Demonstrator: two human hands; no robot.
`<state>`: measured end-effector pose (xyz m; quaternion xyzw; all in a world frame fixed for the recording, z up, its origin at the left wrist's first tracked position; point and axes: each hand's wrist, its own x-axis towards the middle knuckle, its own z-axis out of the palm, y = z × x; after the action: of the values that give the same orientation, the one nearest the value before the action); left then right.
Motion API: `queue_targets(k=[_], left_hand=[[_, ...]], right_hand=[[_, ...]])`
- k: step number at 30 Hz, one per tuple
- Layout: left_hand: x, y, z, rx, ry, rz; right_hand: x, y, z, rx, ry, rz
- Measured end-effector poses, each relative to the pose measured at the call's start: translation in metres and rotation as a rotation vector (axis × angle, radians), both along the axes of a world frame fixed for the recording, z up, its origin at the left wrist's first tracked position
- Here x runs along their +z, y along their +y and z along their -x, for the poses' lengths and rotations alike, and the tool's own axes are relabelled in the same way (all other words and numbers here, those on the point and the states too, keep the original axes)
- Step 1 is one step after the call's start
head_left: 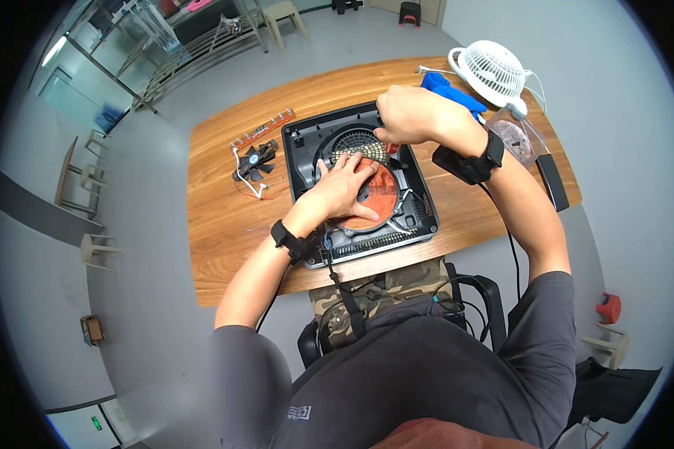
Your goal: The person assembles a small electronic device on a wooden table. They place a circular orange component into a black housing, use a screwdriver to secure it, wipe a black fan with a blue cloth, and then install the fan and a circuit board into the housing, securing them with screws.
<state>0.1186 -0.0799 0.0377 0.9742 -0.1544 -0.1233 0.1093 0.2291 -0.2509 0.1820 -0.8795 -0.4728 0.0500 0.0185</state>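
Observation:
An open black induction cooker base (430, 213) lies on the wooden table in front of me, its inner parts exposed. On the round copper-coloured coil (383, 196) inside it, my left hand (340, 191) rests with fingers spread, holding nothing. Beyond the coil is a round black fan grille (350, 139), partly covered by a yellowish mesh-like piece. Over the base's far right corner, my right hand (406, 114) is closed in a fist. What it grips, if anything, is hidden; a small red part (392, 148) shows below it.
Left of the base lie a loose black fan (254, 161) with wires and a red-orange strip (263, 129) carrying small metal posts. At right are a blue cloth (451, 91), a white slatted round housing (493, 71), a clear container (513, 138) and a dark bar (553, 183).

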Motion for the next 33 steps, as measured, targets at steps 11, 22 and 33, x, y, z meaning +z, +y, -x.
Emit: queue_targets(k=[11, 22, 33], left_hand=[[-0.001, 0.003, 0.001, -0.004, -0.020, -0.005], [-0.010, 0.004, 0.003, 0.018, -0.020, 0.062], [0.016, 0.052, 0.004, -0.043, 0.000, 0.188]], right_hand=[[0.007, -0.014, -0.002, 0.102, 0.147, -0.001], [-0.007, -0.009, -0.008, 0.148, 0.124, -0.067], [-0.011, -0.020, -0.005, 0.122, 0.142, -0.146]])
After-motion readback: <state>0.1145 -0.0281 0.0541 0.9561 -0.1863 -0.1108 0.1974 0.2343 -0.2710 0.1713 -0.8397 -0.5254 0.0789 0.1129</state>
